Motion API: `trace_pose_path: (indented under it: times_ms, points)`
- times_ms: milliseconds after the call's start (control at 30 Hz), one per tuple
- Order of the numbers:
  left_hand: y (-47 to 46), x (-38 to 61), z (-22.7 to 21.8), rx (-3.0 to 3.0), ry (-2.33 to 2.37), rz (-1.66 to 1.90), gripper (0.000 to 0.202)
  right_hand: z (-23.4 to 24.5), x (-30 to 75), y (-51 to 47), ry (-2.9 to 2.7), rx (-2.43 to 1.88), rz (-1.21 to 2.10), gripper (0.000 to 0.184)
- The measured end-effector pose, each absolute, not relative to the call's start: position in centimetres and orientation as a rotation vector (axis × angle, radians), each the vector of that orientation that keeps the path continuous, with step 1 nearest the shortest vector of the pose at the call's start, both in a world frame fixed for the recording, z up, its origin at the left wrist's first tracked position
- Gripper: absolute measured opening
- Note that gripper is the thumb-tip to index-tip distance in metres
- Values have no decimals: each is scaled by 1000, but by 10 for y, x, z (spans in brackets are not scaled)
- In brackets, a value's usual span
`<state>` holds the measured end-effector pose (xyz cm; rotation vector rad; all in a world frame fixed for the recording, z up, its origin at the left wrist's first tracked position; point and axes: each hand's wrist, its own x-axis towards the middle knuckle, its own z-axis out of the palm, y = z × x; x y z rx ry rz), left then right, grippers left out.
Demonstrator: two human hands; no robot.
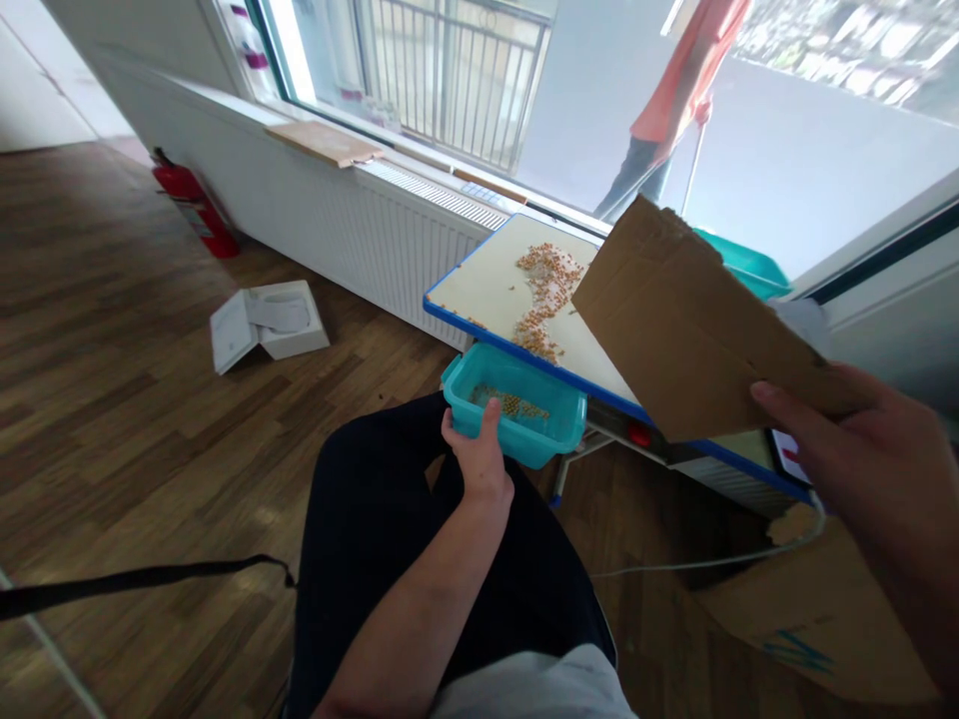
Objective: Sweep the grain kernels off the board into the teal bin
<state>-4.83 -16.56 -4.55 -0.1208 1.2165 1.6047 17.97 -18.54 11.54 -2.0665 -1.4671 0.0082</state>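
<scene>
With my left hand (479, 449) I grip the near side of a turquoise plastic tub (558, 434), thumb over its rim. A thin layer of small yellowish grains (513, 402) covers part of its bottom. The tub sits just below the front edge of a cream table (479, 275) with a blue border. My right hand (846, 429) holds a torn flat piece of brown cardboard (674, 320), tilted above the table's right part. Left of the cardboard, orange-brown and pale grains (550, 290) lie in an uneven strip reaching toward the front edge.
Behind the cardboard stands another turquoise tub (749, 265). A phone-like device (790, 457) with a white cable lies at the table's right. A cardboard box (831, 609) is on the floor below. An open white box (277, 320) and a fire extinguisher (196, 210) are leftward. Outside the window stands a person (674, 110).
</scene>
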Motion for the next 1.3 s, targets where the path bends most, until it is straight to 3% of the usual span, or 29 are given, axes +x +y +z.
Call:
trace_pose_path:
  times_ms: [367,633,1067,1300]
  points:
    - [-167,-31,-52,-125,1156,1619,74,99,176,-164,-1570,-1922,-257,48]
    - [-167,-31,-59,-121,1158,1615,72,83,153,-118,-1742,-1560,87,38]
    - [-160,-35,-63,-146,1183,1616,69,95,195,-196,-1473,-2087,-330,47]
    - [-160,-35,-65,-142,1196,1612,66,81,176,-194,-1413,-2021,-490,55]
